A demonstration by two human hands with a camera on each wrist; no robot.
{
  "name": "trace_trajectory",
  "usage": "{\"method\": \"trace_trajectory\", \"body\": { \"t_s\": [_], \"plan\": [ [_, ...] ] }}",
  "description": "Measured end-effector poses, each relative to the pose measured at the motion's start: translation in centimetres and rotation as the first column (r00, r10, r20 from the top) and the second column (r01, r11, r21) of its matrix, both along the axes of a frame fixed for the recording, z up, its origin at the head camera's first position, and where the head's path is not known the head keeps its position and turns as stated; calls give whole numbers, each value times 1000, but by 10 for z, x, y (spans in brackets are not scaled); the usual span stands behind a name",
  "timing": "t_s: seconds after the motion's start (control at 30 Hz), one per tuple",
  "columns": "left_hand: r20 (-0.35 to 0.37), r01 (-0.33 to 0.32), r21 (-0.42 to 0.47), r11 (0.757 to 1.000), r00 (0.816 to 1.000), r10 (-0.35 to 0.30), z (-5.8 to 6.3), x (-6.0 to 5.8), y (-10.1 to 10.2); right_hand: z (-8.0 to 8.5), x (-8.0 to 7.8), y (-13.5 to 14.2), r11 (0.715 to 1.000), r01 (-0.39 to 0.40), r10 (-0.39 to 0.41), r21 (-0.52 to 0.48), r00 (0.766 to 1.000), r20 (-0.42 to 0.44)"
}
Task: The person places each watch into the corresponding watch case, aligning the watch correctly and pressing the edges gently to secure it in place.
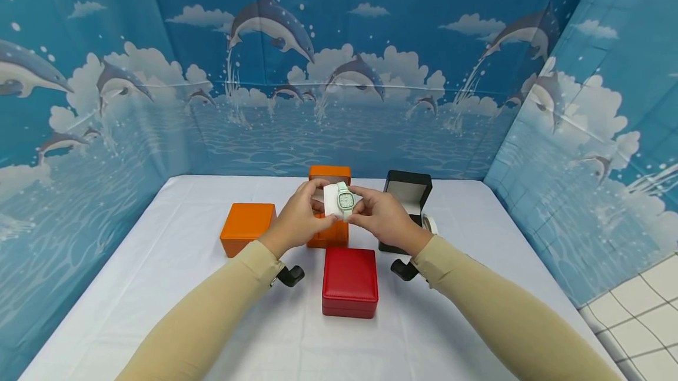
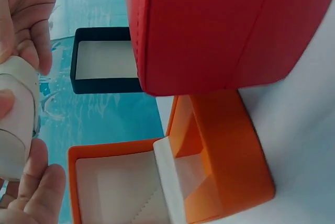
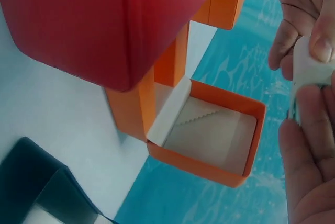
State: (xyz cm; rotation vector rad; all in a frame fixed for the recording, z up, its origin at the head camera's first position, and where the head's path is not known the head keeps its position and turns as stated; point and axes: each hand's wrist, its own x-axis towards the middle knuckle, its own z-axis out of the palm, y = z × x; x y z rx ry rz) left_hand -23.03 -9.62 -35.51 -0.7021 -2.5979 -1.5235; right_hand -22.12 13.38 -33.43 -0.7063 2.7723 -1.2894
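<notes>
Over the open orange watch box (image 1: 328, 237), both hands hold a pale mint watch (image 1: 346, 200) on a white cushion (image 1: 331, 199). Its squarish dial faces the head camera. My left hand (image 1: 302, 216) grips the cushion's left side between thumb and fingers. On the other side, my right hand (image 1: 384, 216) pinches the watch and cushion, thumb low and fingertips near the top of the strap. From below, the left wrist view shows the white cushion (image 2: 15, 103) inside the looped strap, with fingers on both ends.
Nearest me stands a closed red box (image 1: 349, 281). A closed orange box (image 1: 248, 228) sits to the left. On the right is an open black box (image 1: 408, 192), beside it a round white item (image 1: 430, 225), partly hidden by my right wrist. A dolphin-print curtain (image 1: 339, 122) backs the white table (image 1: 180, 234).
</notes>
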Motion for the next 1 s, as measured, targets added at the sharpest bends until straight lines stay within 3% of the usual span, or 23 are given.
{"method": "trace_trajectory", "body": {
  "t_s": [0.17, 0.4, 0.63, 1.0],
  "plan": [
    [9, 11, -21, 1000, 1000, -10, -1, -2, -3, -1, 0, -4, 1000, -2, 2, 29, 1000, 13],
    [16, 82, -57, 995, 997, -81, 1, -4, -7, -7, -6, 2, 997, -50, 53, 55, 997, -56],
    [49, 157, -80, 984, 987, -153, 2, -5, -11, -10, -10, 6, 995, -91, 92, 29, 995, -33],
    [50, 125, -124, 984, 992, -119, 2, -4, -12, -10, -9, 5, 996, -85, 86, 15, 996, -15]
  ]
}}
